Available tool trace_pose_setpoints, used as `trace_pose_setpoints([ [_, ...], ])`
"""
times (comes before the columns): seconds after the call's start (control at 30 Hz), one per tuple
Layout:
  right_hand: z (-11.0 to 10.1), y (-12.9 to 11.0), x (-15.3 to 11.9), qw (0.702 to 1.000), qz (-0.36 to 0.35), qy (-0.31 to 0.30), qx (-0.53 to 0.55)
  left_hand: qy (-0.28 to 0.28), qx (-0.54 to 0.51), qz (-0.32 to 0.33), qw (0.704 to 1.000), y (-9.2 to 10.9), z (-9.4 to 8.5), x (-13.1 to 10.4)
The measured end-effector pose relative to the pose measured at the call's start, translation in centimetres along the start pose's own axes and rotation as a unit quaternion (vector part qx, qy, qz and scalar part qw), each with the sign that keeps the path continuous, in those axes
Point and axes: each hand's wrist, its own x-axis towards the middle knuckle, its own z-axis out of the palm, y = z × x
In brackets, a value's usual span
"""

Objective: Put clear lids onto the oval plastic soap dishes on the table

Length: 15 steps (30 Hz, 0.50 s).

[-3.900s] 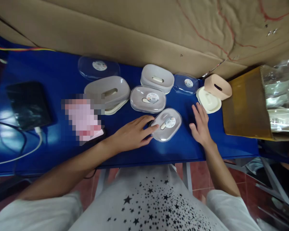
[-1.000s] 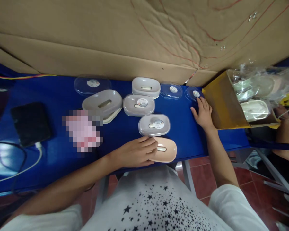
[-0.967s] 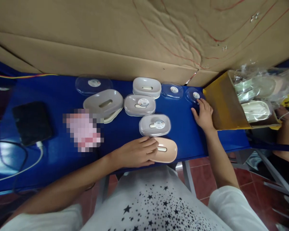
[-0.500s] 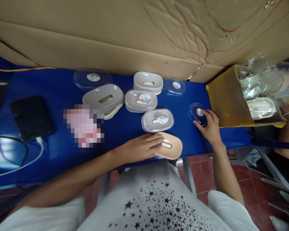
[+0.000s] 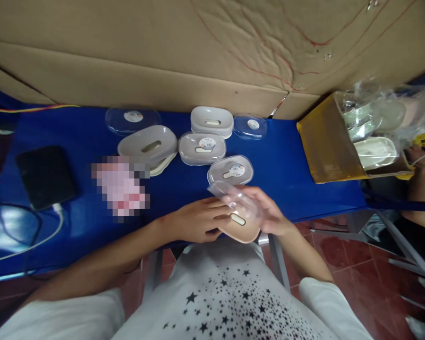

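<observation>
Near the table's front edge lies a peach oval dish (image 5: 246,231) with a white piece in its slot. My left hand (image 5: 198,219) grips the dish's left end. My right hand (image 5: 269,210) holds a clear plastic lid (image 5: 239,200), tilted over the dish. Just behind are two grey dishes under clear lids, one (image 5: 230,171) nearer and one (image 5: 201,148) farther. Another grey dish (image 5: 212,120) stands at the back, beside a loose clear lid (image 5: 250,126). Stacked dishes (image 5: 148,146) sit to the left, with another clear lid (image 5: 132,118) behind them.
A cardboard box (image 5: 322,141) of bagged dishes stands at the right, with another person's arm (image 5: 423,184) beyond it. At the left are a black device (image 5: 46,174) with a white cable and a pixelated pink item (image 5: 122,186). Cardboard (image 5: 145,56) lines the back.
My right hand has lifted the clear lid off the table at the right and brought it left over the peach dish. The peach dish has shifted slightly toward me, with my left hand on it.
</observation>
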Motion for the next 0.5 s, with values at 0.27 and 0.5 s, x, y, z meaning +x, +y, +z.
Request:
trace_pose_setpoints([
  [0.27,-2.1,0.6,0.5,0.987,-0.022,0.099,-0.128,0.008,0.044,-0.039,0.998,-1.0,-0.8,-0.1],
  [0.5,-2.3,-1.5,-3.0,0.893,-0.019,0.079,-0.443,0.029,0.008,-0.171,0.985,-2.9,-2.4,-1.1],
])
